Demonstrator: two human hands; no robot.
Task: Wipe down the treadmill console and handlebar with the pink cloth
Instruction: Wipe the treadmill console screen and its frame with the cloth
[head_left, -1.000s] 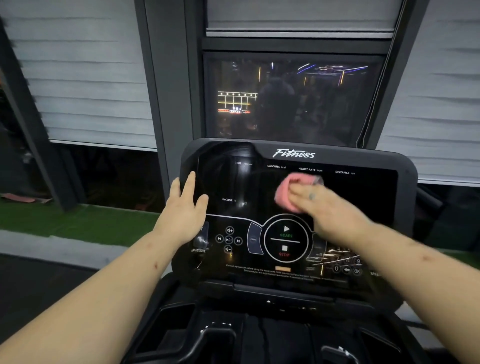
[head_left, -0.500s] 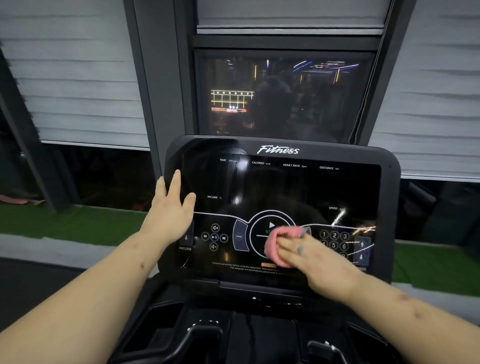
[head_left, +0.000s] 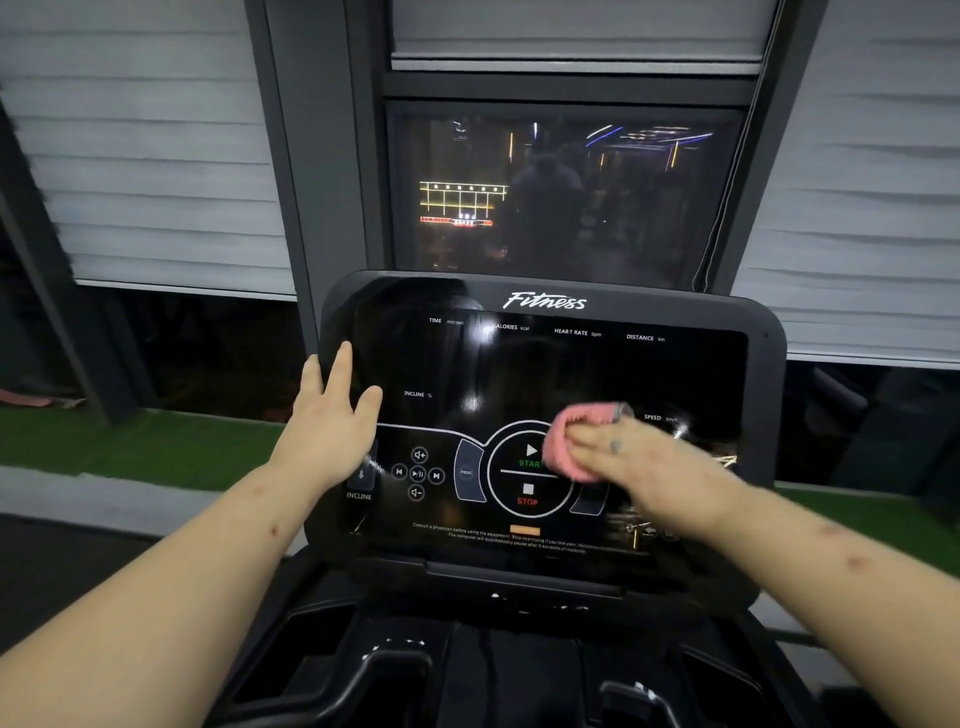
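Pink cloth (head_left: 576, 441): bunched into a wad and pressed against the glossy face of the console, over the upper right edge of the round START/STOP dial; it hides part of the word START.
Right hand (head_left: 639, 462): fingers closed over the cloth from the right, pinning it to the screen; the hand is motion-blurred, and the forearm runs down to the lower right corner.
Left hand (head_left: 332, 415): fingers straight and spread, holding nothing; the palm lies flat against the left edge of the console, with the fingertips pointing up along the rim and the thumb resting on the screen near the INCLINE label.
Treadmill console (head_left: 571, 364): a black, shiny panel tilted back toward the person, with "Fitness" printed at the top and TIME, CALORIES, HEART RATE and DISTANCE labels in a row beneath it; the readouts are dark, and light glares in patches on the right side.
START/STOP dial (head_left: 527, 483): sits at lower centre of the panel, with small media buttons (head_left: 418, 474) to its left.
Handlebar (head_left: 363, 675): dark grips show at the bottom of the view below the console, neither hand touching them.
Window (head_left: 561, 197): directly behind the console, dark, showing reflected coloured lights.
Blinds (head_left: 156, 156): pale horizontal slats on both sides of the window.
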